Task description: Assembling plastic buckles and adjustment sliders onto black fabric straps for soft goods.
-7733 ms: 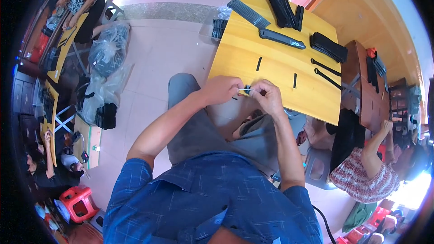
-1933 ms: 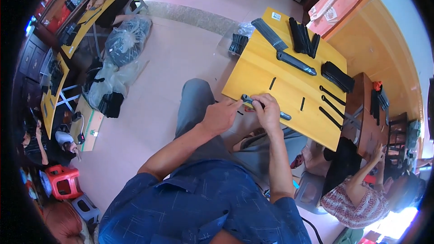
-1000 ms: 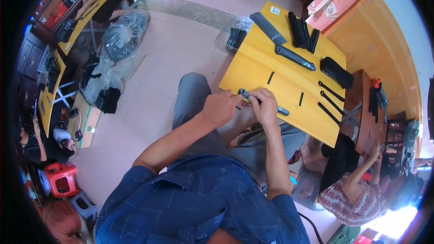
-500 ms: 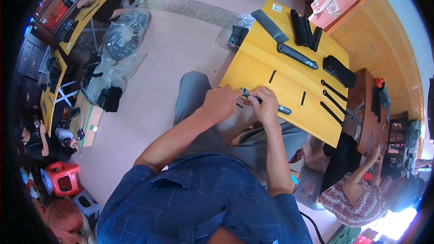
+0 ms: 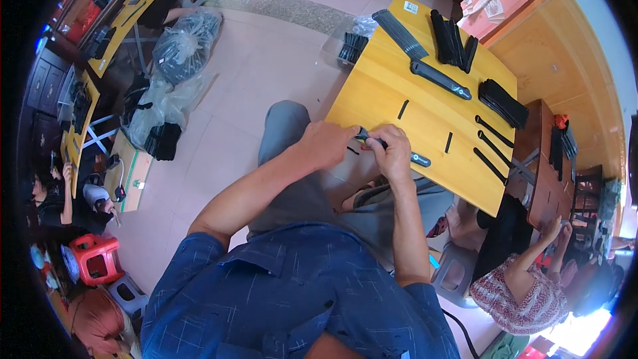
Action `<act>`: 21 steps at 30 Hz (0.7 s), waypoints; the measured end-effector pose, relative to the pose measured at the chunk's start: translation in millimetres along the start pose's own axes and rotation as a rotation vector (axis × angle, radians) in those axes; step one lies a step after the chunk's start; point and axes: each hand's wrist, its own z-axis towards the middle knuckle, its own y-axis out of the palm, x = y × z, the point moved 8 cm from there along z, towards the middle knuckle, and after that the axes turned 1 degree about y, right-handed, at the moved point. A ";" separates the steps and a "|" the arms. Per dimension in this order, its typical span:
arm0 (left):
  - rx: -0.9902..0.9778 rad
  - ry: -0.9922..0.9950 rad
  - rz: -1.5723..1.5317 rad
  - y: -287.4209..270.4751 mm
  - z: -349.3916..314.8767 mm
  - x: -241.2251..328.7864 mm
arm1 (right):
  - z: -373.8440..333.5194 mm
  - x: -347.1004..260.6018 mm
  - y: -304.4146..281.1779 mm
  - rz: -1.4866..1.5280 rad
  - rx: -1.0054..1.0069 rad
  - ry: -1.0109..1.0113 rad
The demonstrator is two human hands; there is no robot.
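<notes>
My left hand and my right hand meet just off the near left edge of the yellow table. Both are closed, pinching a small black strap whose short visible part bridges the gap between the fingertips. Most of that strap is hidden in my fingers. Beside my right hand lies another black strap end with a pale printed mark. Two short black strips, one of them this strip, lie on the tabletop beyond my hands.
Fanned dark straps, a broad black strap bundle, black stacks and three loose straps occupy the table. A clear bin stands at its left. Plastic bags lie on the floor. A co-worker sits at right.
The whole view has shifted slightly. My hands keep the strap pinched in nearly the same place, and it shows at a slightly different angle. Things on the table have not moved.
</notes>
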 end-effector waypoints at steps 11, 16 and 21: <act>0.058 0.057 -0.167 10.6 -0.8 -23.9 | -0.3 3.8 0.1 0.050 -0.031 0.075; 0.044 0.109 -0.141 3.4 -2.7 -21.1 | 7.2 -23.5 -2.9 -0.199 0.007 -0.007; 0.017 0.105 -0.098 -3.9 -0.3 -18.7 | 6.8 -21.8 12.6 -0.146 0.031 0.037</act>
